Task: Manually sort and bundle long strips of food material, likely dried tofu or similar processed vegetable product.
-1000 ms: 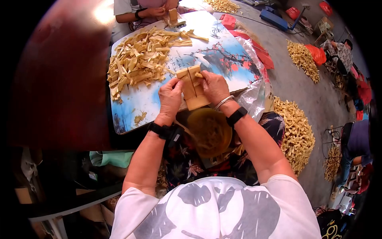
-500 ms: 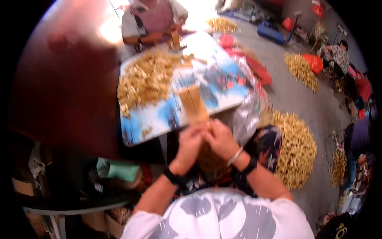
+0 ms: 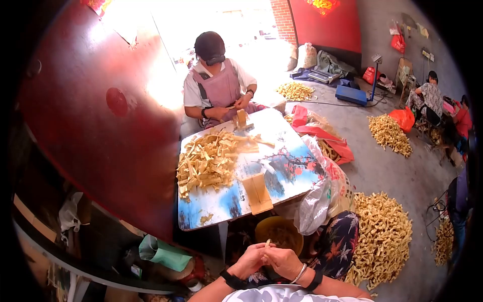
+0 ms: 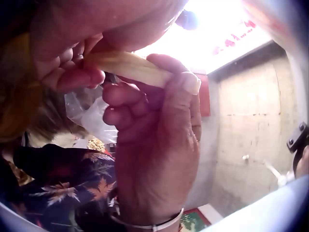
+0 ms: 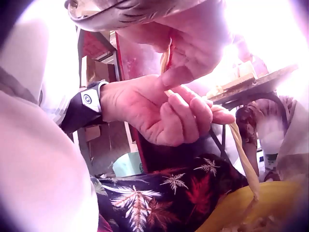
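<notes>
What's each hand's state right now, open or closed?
Left hand: closed, pinching a slim pale-yellow strip.
Right hand: closed, pinching the same strip.

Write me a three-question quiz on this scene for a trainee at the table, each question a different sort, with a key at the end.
1. True or false: one of the worker's hands is touching the wooden block at the near edge of the table.

2. Multiple choice: what do the left hand and the right hand hold between their fingers?
A) a green bag
B) a pale strip
C) a red bag

3. Fill in the missing word: the colour of the bowl below the hands is ____.

Key: 1 false; 2 B; 3 yellow.
</notes>
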Demonstrator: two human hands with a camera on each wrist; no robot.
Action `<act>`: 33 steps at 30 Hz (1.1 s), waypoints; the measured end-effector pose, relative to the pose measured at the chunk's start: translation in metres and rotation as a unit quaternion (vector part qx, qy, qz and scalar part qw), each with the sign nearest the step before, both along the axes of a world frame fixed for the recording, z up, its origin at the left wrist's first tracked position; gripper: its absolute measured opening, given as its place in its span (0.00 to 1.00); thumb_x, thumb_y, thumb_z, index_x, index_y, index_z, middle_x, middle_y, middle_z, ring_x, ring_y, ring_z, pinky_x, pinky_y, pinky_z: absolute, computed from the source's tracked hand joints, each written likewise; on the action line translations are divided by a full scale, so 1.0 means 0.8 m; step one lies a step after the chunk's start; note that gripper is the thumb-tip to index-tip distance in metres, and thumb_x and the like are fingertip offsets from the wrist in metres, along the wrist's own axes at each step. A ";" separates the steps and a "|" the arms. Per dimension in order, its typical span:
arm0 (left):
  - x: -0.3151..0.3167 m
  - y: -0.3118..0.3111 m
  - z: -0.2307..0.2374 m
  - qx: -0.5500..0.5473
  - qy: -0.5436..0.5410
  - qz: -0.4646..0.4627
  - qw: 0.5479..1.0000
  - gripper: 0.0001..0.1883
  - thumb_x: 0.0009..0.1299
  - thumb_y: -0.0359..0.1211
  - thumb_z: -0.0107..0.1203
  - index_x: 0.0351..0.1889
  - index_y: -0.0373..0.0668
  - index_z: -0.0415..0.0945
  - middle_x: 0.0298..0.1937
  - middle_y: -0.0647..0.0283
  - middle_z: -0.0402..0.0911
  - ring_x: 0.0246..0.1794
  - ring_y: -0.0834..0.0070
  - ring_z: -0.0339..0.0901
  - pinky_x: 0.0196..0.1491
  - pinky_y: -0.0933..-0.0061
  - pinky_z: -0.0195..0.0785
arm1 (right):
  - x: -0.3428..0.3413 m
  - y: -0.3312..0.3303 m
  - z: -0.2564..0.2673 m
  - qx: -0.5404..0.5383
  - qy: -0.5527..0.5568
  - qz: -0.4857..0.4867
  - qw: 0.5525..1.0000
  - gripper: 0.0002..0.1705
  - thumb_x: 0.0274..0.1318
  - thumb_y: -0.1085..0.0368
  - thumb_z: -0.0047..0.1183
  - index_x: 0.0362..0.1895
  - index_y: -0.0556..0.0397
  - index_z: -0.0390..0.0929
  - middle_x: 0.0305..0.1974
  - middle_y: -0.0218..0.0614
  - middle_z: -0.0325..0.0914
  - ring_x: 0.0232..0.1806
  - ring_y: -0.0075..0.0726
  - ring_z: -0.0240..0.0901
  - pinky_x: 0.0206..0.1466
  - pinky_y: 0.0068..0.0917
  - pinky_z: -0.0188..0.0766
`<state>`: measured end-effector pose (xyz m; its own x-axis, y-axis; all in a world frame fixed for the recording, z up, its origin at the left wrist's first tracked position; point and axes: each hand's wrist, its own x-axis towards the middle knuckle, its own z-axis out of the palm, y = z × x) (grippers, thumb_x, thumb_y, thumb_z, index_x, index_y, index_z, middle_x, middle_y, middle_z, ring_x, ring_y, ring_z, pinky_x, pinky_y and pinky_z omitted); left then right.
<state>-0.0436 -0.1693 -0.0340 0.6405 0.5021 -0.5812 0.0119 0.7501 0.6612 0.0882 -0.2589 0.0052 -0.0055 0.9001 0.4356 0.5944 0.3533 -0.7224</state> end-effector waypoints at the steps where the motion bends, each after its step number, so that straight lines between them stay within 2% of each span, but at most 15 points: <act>1: -0.001 0.001 -0.006 0.031 0.020 -0.033 0.999 0.08 0.75 0.32 0.54 0.45 0.39 0.78 0.34 0.68 0.79 0.28 0.81 0.73 0.30 0.79 0.67 | 0.005 -0.004 -0.009 0.011 0.006 -0.002 1.000 0.08 0.55 0.68 0.56 0.41 0.49 0.78 0.33 0.40 0.79 0.33 0.52 0.79 0.35 0.37 0.77; 2: -0.002 0.003 -0.013 0.063 0.040 -0.067 0.995 0.07 0.74 0.32 0.54 0.45 0.39 0.78 0.34 0.68 0.79 0.28 0.81 0.73 0.29 0.80 0.66 | 0.010 -0.007 -0.007 0.028 -0.010 -0.036 0.999 0.08 0.55 0.68 0.56 0.41 0.50 0.78 0.34 0.41 0.79 0.33 0.52 0.79 0.35 0.36 0.77; 4: -0.003 0.005 -0.008 0.410 0.114 -0.178 0.887 0.06 0.68 0.29 0.57 0.41 0.39 0.79 0.30 0.65 0.79 0.27 0.72 0.77 0.29 0.72 0.70 | 0.019 -0.012 0.001 0.065 -0.043 -0.106 0.991 0.08 0.56 0.69 0.56 0.41 0.51 0.79 0.37 0.42 0.80 0.34 0.54 0.78 0.35 0.36 0.77; 5: 0.000 0.001 -0.004 0.581 0.160 -0.182 0.777 0.04 0.67 0.28 0.58 0.38 0.40 0.79 0.29 0.64 0.78 0.27 0.70 0.77 0.29 0.70 0.71 | 0.020 -0.011 -0.012 0.090 -0.047 -0.129 0.986 0.06 0.63 0.67 0.52 0.40 0.54 0.79 0.37 0.40 0.79 0.33 0.44 0.79 0.31 0.31 0.77; 6: 0.005 -0.006 0.013 0.727 0.197 -0.179 0.633 0.03 0.65 0.27 0.58 0.36 0.41 0.80 0.28 0.63 0.77 0.27 0.67 0.78 0.30 0.67 0.72 | 0.015 -0.011 -0.021 0.039 0.080 -0.142 0.986 0.08 0.66 0.65 0.51 0.40 0.55 0.78 0.35 0.38 0.79 0.32 0.39 0.79 0.29 0.30 0.77; 7: 0.008 -0.013 0.033 0.749 0.258 -0.220 0.569 0.06 0.63 0.27 0.58 0.38 0.43 0.79 0.30 0.61 0.75 0.30 0.63 0.78 0.31 0.68 0.73 | 0.009 -0.012 -0.030 -0.013 0.205 -0.152 0.967 0.10 0.68 0.63 0.49 0.39 0.57 0.78 0.34 0.36 0.78 0.31 0.34 0.78 0.28 0.28 0.76; 9: 0.018 -0.026 0.059 0.789 0.255 -0.217 0.516 0.11 0.61 0.26 0.58 0.43 0.41 0.78 0.33 0.61 0.74 0.32 0.64 0.79 0.32 0.69 0.74 | 0.007 -0.007 -0.050 -0.090 0.393 -0.152 0.902 0.16 0.74 0.57 0.43 0.37 0.56 0.75 0.29 0.29 0.75 0.25 0.20 0.73 0.20 0.20 0.70; 13: 0.035 -0.031 0.064 0.841 0.239 -0.161 0.459 0.21 0.59 0.24 0.57 0.53 0.38 0.75 0.36 0.59 0.73 0.35 0.64 0.79 0.33 0.70 0.75 | 0.023 0.001 -0.055 -0.253 0.588 -0.142 0.755 0.11 0.72 0.57 0.46 0.35 0.48 0.69 0.23 0.27 0.73 0.17 0.19 0.67 0.16 0.16 0.58; 16: 0.048 -0.029 0.063 0.857 0.201 -0.124 0.457 0.22 0.58 0.23 0.57 0.54 0.35 0.74 0.36 0.57 0.73 0.35 0.63 0.79 0.34 0.70 0.76 | 0.028 0.008 -0.064 -0.258 0.582 -0.166 0.753 0.11 0.71 0.56 0.48 0.36 0.48 0.70 0.22 0.26 0.73 0.17 0.20 0.67 0.17 0.16 0.60; 21: 0.050 -0.021 0.042 0.796 0.290 -0.189 0.496 0.20 0.60 0.24 0.57 0.52 0.36 0.75 0.38 0.54 0.74 0.36 0.59 0.79 0.35 0.67 0.76 | 0.025 0.006 -0.093 -0.136 0.472 -0.159 0.856 0.09 0.67 0.62 0.52 0.36 0.52 0.80 0.25 0.28 0.79 0.21 0.19 0.72 0.23 0.18 0.67; 22: 0.054 -0.016 0.039 0.781 0.302 -0.202 0.507 0.19 0.61 0.23 0.56 0.52 0.37 0.76 0.38 0.54 0.75 0.36 0.58 0.79 0.36 0.66 0.75 | 0.028 0.008 -0.098 -0.104 0.350 -0.169 0.915 0.10 0.68 0.61 0.51 0.37 0.52 0.81 0.28 0.27 0.79 0.26 0.17 0.73 0.26 0.17 0.68; 24: 0.061 -0.016 0.041 0.753 0.231 -0.156 0.597 0.15 0.63 0.22 0.54 0.49 0.37 0.77 0.38 0.53 0.75 0.37 0.55 0.78 0.37 0.64 0.75 | 0.038 0.003 -0.099 -0.106 0.261 -0.180 0.943 0.11 0.67 0.59 0.52 0.39 0.53 0.80 0.37 0.30 0.80 0.37 0.24 0.78 0.37 0.27 0.76; 28: 0.066 -0.025 0.060 0.676 0.175 -0.124 0.705 0.11 0.64 0.20 0.52 0.42 0.38 0.78 0.37 0.53 0.76 0.38 0.52 0.78 0.39 0.63 0.74 | 0.049 0.001 -0.106 -0.259 0.613 -0.031 0.745 0.13 0.70 0.55 0.50 0.47 0.50 0.78 0.41 0.26 0.78 0.41 0.22 0.75 0.45 0.28 0.75; 30: 0.065 -0.018 0.049 0.696 0.158 -0.104 0.693 0.11 0.65 0.20 0.51 0.44 0.37 0.78 0.39 0.52 0.78 0.39 0.54 0.80 0.40 0.64 0.74 | 0.058 -0.002 -0.108 -0.282 0.746 0.108 0.593 0.14 0.71 0.54 0.47 0.51 0.48 0.76 0.43 0.25 0.78 0.44 0.20 0.74 0.47 0.27 0.74; 33: 0.068 -0.016 0.026 0.668 0.177 -0.049 0.721 0.10 0.66 0.21 0.53 0.44 0.36 0.78 0.38 0.53 0.80 0.37 0.58 0.81 0.40 0.66 0.75 | 0.068 -0.001 -0.106 -0.276 0.745 0.122 0.595 0.15 0.72 0.54 0.46 0.53 0.47 0.74 0.46 0.25 0.77 0.46 0.20 0.72 0.49 0.25 0.74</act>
<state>0.0110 -0.1820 -0.0133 0.6414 0.7274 0.2439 0.3673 -0.5702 0.7348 0.1422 -0.2595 -0.0796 -0.1433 0.9600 -0.2407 -0.8709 -0.2378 -0.4301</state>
